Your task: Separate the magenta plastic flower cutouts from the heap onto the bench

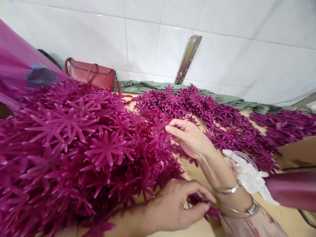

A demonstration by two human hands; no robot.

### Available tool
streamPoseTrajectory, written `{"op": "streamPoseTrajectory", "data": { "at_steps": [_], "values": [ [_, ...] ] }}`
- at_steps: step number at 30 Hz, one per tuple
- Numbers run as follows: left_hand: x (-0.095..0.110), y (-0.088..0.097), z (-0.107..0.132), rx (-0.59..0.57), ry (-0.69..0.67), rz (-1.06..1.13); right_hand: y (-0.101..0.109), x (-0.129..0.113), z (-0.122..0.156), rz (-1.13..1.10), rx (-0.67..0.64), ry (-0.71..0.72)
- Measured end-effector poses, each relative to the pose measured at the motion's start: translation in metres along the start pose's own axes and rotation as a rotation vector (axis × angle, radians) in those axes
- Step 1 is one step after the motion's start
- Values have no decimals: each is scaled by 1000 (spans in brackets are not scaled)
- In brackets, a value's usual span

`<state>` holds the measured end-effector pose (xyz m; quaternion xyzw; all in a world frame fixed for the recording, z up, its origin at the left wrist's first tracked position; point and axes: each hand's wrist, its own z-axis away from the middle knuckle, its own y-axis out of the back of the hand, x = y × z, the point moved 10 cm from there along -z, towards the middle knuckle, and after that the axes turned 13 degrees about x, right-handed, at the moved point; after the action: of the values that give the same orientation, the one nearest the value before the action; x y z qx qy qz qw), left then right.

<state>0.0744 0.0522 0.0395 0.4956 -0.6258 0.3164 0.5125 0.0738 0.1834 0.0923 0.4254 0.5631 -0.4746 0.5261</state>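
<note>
A big heap of magenta artificial flower pieces (pixel 106 149) with narrow petals fills the left side of the table. At the heap's right edge, my right hand (pixel 189 136) reaches across with thumb and forefinger pinched on the petal tip of one flower piece (pixel 160 126). Below it, my left hand (pixel 175 204) is curled closed around several darker purple flower pieces (pixel 212 212), mostly hidden by the fingers. My left forearm lies against the lower edge of the heap. A bracelet and a watch are on my right wrist.
More purple flower pieces (pixel 222 121) spread along the back and right of the table (pixel 195 177). A red handbag (pixel 91 74) stands by the tiled wall, beside green cloth (pixel 140 86). White, thin material (pixel 247 171) lies right of my right arm. Pink plastic (pixel 22 62) hangs at left.
</note>
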Motion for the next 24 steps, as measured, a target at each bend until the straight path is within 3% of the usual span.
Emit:
{"op": "streamPoseTrajectory", "data": {
  "at_steps": [5, 12, 17, 21, 24],
  "values": [
    [16, 15, -3, 127, -112, 15, 1, -1, -1, 22, -16, 32],
    [9, 27, 1, 189, -11, 119, 6, -8, -2, 44, -16, 120],
    [0, 54, 4, 444, 50, 173, 16, -13, 2, 135, -43, 125],
    [-10, 72, 2, 647, 106, 306, 23, -8, 23, 214, -122, 120],
    [-12, 75, 0, 693, 81, 341, 29, -3, 39, 244, -135, 141]
  ]
}}
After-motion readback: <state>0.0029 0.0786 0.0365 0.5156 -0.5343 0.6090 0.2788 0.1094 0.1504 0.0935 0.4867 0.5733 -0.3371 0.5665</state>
